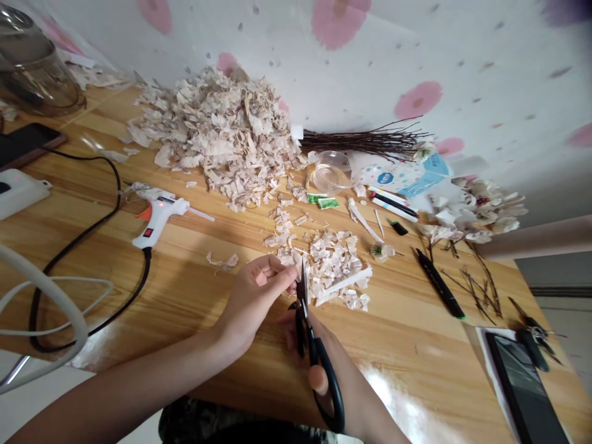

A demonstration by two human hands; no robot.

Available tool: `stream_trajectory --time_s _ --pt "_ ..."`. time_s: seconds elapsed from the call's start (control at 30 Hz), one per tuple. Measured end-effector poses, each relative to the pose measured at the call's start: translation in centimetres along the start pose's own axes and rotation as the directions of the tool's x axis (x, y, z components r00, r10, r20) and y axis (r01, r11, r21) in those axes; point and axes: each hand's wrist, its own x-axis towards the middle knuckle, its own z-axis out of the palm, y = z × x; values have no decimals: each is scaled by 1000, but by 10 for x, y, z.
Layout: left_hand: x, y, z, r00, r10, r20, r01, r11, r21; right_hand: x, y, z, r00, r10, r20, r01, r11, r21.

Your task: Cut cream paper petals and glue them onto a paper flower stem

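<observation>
Your left grip [259, 287] pinches what looks like a pale papery petal [288, 256], at eleven o'clock from the black-handled scissors [314, 350] your right grip [335, 351] holds. Fingertips [291, 272] sit beside the blades [303, 287], so hasty closing could nick skin.

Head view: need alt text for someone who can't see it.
A person's right hand holds black-handled scissors beside the left hand, which appears to pinch a pale scrap, over a wooden table. A large heap of pale scraps lies behind, a white glue gun to the left.
</observation>
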Motion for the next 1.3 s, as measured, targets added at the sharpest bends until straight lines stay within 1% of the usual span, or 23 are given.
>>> stream_trajectory --time_s 0.1,0.2,0.33,0.43,0.6,0.73,0.87,0.97,1.13,1.3 --pt "-1 0 0 1000 18 1 -18 1000 16 -1 0 0 1000 -1 10 1 1000 25" --pt "-2 0 -1 1000 11 -5 -11 1000 17 -1 1 0 1000 7 17 -9 998 64" --pt "0 2 -1 1000 6 5 -6 1000 -13 0 1 -2 999 24 21 -26 991 131" --pt "2 4 -1 1000 10 28 -9 999 -31 0 0 -3 999 35 13 -37 990 139" --pt "3 5 -3 999 -4 49 5 1000 -18 1 -4 -7 997 77 11 -78 991 113" --pt "5 8 -6 998 -40 48 38 999 34 0 -8 -13 992 126 8 -126 989 73" --pt "7 13 -8 996 -76 37 75 996 48 -1 -14 -19 985 171 12 -172 984 38" --pt "8 16 -11 996 -85 29 83 994 67 -1 -18 -22 987 159 -6 -159 987 22" --pt "9 19 -14 998 -55 36 49 989 139 0 -18 -24 990 131 -45 -132 990 -40" --pt "10 20 -12 1000 -9 27 5 990 138 -4 -14 -26 993 118 -19 -119 991 -60"
